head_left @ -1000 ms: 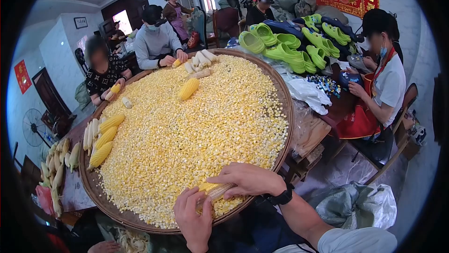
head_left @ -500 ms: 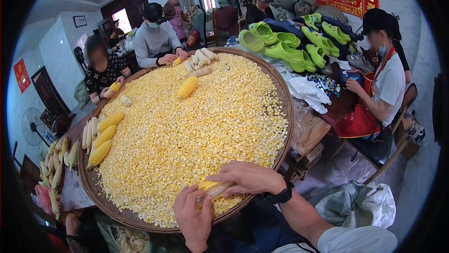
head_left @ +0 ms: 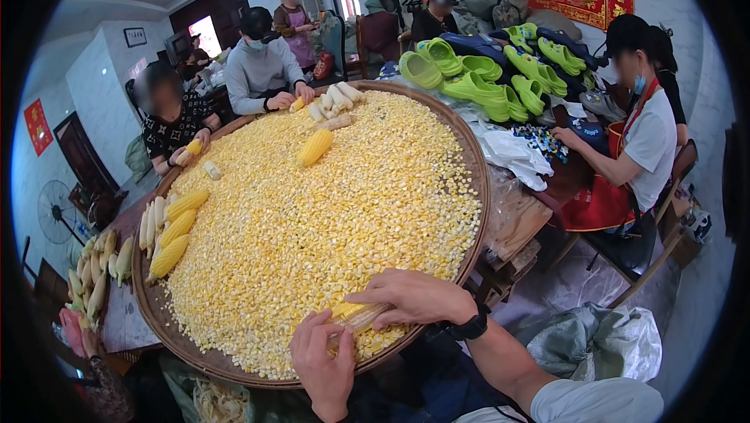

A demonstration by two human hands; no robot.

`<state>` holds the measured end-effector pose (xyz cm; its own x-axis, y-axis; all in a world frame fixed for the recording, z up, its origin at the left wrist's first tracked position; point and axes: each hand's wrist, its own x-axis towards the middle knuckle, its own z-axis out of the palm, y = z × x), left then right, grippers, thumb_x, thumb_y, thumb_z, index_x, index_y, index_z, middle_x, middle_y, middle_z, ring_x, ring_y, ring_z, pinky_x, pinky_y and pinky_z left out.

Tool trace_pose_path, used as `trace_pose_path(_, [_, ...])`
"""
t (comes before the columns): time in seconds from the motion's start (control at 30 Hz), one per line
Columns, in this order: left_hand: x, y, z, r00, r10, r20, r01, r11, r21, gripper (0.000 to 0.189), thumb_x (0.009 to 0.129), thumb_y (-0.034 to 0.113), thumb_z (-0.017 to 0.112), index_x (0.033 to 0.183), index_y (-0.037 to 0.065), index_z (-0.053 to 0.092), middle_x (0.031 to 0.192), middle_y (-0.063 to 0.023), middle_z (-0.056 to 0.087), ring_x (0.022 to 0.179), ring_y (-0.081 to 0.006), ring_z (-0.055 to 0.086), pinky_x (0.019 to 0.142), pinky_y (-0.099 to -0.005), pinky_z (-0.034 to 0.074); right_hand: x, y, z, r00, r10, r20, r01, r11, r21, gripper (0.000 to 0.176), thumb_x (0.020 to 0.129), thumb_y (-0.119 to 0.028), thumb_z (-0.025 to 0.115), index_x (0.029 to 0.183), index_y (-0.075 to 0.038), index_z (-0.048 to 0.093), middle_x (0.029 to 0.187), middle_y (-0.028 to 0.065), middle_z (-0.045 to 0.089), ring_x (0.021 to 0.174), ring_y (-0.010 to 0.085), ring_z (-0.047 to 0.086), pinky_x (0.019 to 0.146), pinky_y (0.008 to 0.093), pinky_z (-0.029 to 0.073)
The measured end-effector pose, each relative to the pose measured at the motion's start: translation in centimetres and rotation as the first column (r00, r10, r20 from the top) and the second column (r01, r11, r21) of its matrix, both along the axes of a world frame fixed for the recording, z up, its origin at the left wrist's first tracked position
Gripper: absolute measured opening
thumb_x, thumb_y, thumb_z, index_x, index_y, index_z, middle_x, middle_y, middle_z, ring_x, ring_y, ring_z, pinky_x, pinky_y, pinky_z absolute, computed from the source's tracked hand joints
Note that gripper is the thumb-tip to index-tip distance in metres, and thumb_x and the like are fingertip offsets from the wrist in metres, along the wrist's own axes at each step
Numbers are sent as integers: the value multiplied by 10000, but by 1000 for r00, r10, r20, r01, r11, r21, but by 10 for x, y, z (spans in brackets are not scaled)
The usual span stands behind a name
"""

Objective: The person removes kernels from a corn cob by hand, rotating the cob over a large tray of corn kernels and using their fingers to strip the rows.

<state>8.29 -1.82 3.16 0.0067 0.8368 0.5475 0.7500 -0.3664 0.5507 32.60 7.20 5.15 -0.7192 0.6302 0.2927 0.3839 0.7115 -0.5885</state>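
A partly stripped corn cob (head_left: 364, 318) lies between my two hands, just above the near rim of a big round woven tray (head_left: 258, 380). Yellow kernels still cover its far side, while the side toward me is bare and pale. My left hand (head_left: 322, 356) grips the cob's left end. Across its right end is my right hand (head_left: 406, 300), its fingers and thumb closed on the cob, with a black watch (head_left: 469, 324) on the wrist. Loose corn kernels (head_left: 328, 220) spread thickly over the tray around both hands.
Whole yellow cobs (head_left: 173, 229) and stripped cobs (head_left: 148, 228) lie at the tray's left edge. Another yellow cob (head_left: 315, 147) rests on the kernels. Two people work corn across the tray. At right, green clogs (head_left: 469, 83) fill a table beside a seated person. A plastic sack (head_left: 598, 341) lies lower right.
My hands and the cob stay almost still. At right, a seated person's hand has moved to the small pieces on the table. A patterned sleeve and hand now appear at lower left.
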Motion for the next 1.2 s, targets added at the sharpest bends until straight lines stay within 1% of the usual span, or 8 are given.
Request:
trace_pose_path(0.13, [6,1,5,999,33,19,-33,999,4,291,904,89,881,1177,56,787,1302,-136,792,1313,-431,698,1145,-546,517,0,-1,0,1000,-15,10,16,999,-31,704,942,-259,887,1587,-98,655,1205,186,752,1178,418,687,1032,499,544])
trace_pose_path(0.23, [3,1,3,998,3,-70,-1,999,37,248,910,82,877,1143,49,799,1306,-135,794,1316,-431,697,1145,-541,521,0,1,-5,1000,-11,7,11,1000,-6,698,944,-267,887,1582,-98,660,1210,185,751,1180,417,687,1035,496,546])
trace_pose_path(0.33, [0,-2,2,1000,-19,16,19,1000,16,215,912,38,870,1116,13,807,1292,-191,783,1291,-436,711,1122,-515,557,1,0,-1,1000,0,-14,0,1000,7,693,946,-270,885,1579,-101,661,1205,184,747,1179,417,686,1036,496,546])
trace_pose_path(0.53, [7,-1,9,998,30,55,-29,999,-15,268,904,42,876,1162,25,807,1292,-179,784,1291,-433,711,1124,-511,558,1,-1,0,1000,-13,-3,13,1000,-15,693,945,-261,882,1583,-108,658,1206,183,743,1186,419,685,1037,499,543])
trace_pose_path(0.63, [4,1,8,999,-7,-31,6,1000,-2,306,912,99,884,1205,73,799,1312,-134,792,1323,-430,690,1151,-542,517,0,-1,-1,1000,-25,12,25,999,-21,689,947,-268,882,1578,-105,660,1206,184,743,1187,421,684,1035,502,540])
trace_pose_path(0.93, [2,-4,7,1000,-1,-13,1,999,-37,275,923,77,874,1187,34,810,1339,-178,766,1342,-417,676,1153,-516,532,1,0,-2,1000,-19,15,18,1000,9,698,950,-307,880,1582,-113,657,1212,182,743,1178,423,687,1017,504,543])
trace_pose_path(1.03, [7,-1,11,1000,21,8,-21,999,-30,245,948,116,853,1185,74,803,1345,-143,770,1343,-436,672,1152,-545,512,0,0,-4,999,-32,15,31,999,15,702,958,-326,874,1589,-114,651,1207,179,741,1173,422,687,1012,504,546])
trace_pose_path(1.2, [0,0,3,998,-23,-52,23,1000,-9,310,960,120,842,1266,89,800,1352,-145,763,1350,-438,665,1155,-552,508,0,-1,-3,1000,-27,16,27,999,25,689,977,-336,858,1594,-116,644,1207,177,736,1169,422,687,1007,504,548])
